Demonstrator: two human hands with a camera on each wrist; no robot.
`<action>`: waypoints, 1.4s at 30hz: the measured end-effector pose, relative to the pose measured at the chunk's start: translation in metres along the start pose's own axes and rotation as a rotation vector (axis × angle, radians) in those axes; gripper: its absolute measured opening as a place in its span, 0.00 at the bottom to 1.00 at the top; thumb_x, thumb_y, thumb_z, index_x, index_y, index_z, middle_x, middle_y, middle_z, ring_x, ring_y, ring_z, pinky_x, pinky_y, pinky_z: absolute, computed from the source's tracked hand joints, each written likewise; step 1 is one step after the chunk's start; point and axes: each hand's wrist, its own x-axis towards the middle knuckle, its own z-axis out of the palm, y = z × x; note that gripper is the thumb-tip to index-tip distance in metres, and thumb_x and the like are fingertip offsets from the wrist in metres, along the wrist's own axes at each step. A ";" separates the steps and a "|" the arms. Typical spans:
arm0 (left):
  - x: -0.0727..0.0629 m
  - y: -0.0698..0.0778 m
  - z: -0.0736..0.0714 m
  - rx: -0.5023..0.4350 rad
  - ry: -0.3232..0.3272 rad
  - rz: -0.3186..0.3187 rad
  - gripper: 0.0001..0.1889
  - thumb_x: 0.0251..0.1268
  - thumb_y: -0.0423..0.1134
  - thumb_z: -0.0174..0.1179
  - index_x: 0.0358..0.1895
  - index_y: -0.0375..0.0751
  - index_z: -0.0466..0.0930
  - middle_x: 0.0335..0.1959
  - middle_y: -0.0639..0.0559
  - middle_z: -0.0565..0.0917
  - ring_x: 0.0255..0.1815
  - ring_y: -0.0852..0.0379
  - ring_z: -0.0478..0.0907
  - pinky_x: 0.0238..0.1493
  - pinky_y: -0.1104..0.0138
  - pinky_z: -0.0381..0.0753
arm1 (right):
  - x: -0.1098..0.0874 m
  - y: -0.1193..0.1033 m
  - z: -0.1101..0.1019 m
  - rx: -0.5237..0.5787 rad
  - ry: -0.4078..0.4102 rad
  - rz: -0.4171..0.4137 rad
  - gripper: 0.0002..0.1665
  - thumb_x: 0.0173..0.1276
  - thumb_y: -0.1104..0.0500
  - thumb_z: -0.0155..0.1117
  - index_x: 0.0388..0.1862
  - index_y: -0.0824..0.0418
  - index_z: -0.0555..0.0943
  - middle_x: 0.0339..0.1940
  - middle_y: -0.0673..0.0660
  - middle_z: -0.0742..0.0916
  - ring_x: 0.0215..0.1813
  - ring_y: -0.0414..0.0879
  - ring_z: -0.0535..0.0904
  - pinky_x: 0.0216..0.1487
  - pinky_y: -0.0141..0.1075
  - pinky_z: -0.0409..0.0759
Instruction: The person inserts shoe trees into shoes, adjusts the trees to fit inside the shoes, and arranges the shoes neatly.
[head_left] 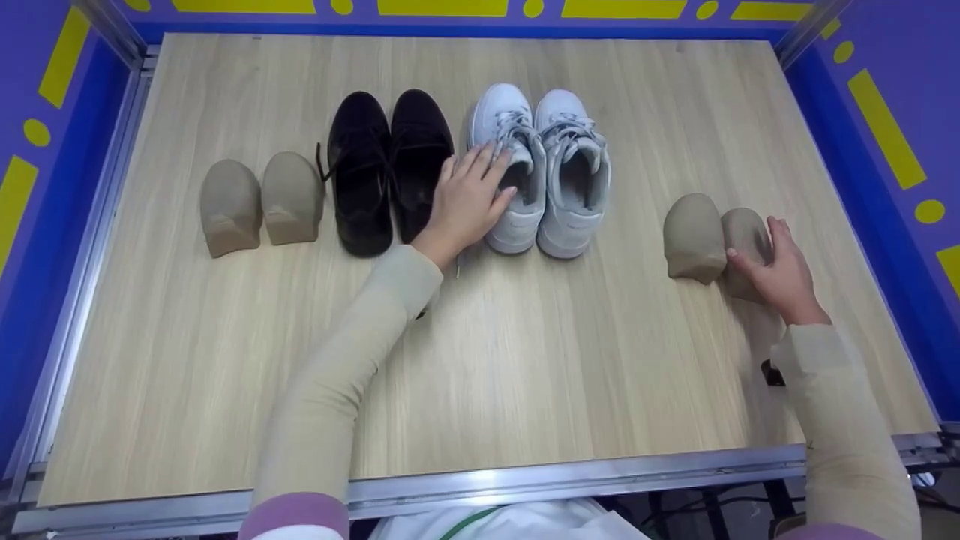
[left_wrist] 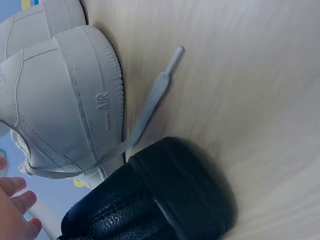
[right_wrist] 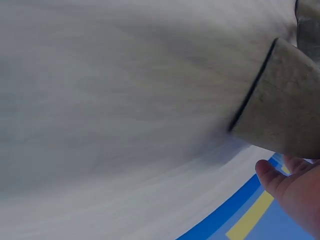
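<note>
My left hand point(head_left: 471, 191) has its fingers extended over the left white sneaker point(head_left: 514, 232), at its laces and opening. Fingertips point(left_wrist: 24, 201) show beside that shoe in the left wrist view. Close to the left wrist is a pair of black lace-up shoes point(head_left: 363, 229), partly covered by the hand. At the right, my right hand point(head_left: 787, 274) holds a beige shoe-shaped form point(head_left: 742, 232), thumb on one side and fingers on the other. The right wrist view shows that form's blunt end point(right_wrist: 282, 102); the thumb is hidden there. A matching form point(head_left: 694, 236) stands beside it.
The second white sneaker point(head_left: 574, 225) stands right of the first. Two more beige forms point(head_left: 292, 199) stand left of the black shoes. A loose lace point(left_wrist: 150, 102) trails onto the wooden tabletop point(head_left: 540, 360). Blue panels point(head_left: 862, 150) border the table.
</note>
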 end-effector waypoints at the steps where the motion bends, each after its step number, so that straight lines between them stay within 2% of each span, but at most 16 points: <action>1: 0.001 0.001 0.000 -0.005 0.005 0.001 0.27 0.65 0.54 0.39 0.66 0.51 0.58 0.67 0.48 0.60 0.67 0.52 0.55 0.64 0.51 0.53 | 0.000 0.001 0.001 0.005 -0.005 0.010 0.51 0.60 0.42 0.52 0.70 0.62 0.39 0.71 0.64 0.43 0.71 0.58 0.36 0.67 0.54 0.38; 7: 0.004 0.007 -0.002 -0.033 0.029 0.001 0.26 0.65 0.54 0.39 0.65 0.50 0.59 0.66 0.48 0.62 0.66 0.51 0.57 0.64 0.53 0.54 | -0.004 0.005 0.003 0.033 -0.020 0.031 0.51 0.60 0.43 0.53 0.70 0.60 0.38 0.71 0.64 0.43 0.71 0.58 0.36 0.67 0.54 0.38; 15: 0.011 0.020 -0.002 -0.086 -0.022 -0.020 0.26 0.66 0.54 0.38 0.66 0.52 0.57 0.67 0.50 0.59 0.68 0.52 0.54 0.65 0.54 0.51 | -0.008 0.012 0.004 0.107 -0.033 0.070 0.54 0.57 0.43 0.58 0.71 0.52 0.36 0.72 0.60 0.45 0.71 0.59 0.39 0.65 0.57 0.43; 23: 0.015 0.028 0.000 -0.100 -0.025 -0.022 0.26 0.65 0.53 0.40 0.66 0.51 0.58 0.67 0.51 0.59 0.68 0.52 0.53 0.65 0.54 0.52 | -0.011 0.015 0.007 0.092 0.006 0.093 0.55 0.55 0.43 0.60 0.71 0.53 0.37 0.69 0.69 0.51 0.68 0.65 0.48 0.61 0.60 0.50; 30: 0.020 0.033 -0.002 -0.101 -0.040 -0.006 0.26 0.65 0.54 0.39 0.65 0.51 0.58 0.68 0.50 0.58 0.69 0.52 0.52 0.66 0.55 0.50 | -0.014 0.016 0.008 0.095 0.006 0.108 0.57 0.54 0.42 0.61 0.71 0.52 0.37 0.70 0.68 0.50 0.69 0.64 0.47 0.62 0.60 0.49; 36: 0.026 0.038 -0.004 -0.071 -0.046 0.008 0.26 0.65 0.53 0.40 0.66 0.52 0.58 0.67 0.51 0.59 0.69 0.53 0.52 0.65 0.57 0.51 | -0.016 0.019 0.008 0.093 0.012 0.091 0.57 0.54 0.43 0.62 0.71 0.53 0.37 0.70 0.67 0.51 0.69 0.62 0.47 0.63 0.58 0.48; 42: 0.032 0.040 -0.005 -0.079 -0.055 0.014 0.26 0.65 0.53 0.41 0.65 0.51 0.59 0.67 0.51 0.61 0.69 0.54 0.53 0.66 0.57 0.51 | -0.019 0.023 0.007 0.102 -0.004 0.082 0.59 0.53 0.44 0.63 0.71 0.54 0.35 0.70 0.66 0.49 0.70 0.61 0.46 0.64 0.57 0.47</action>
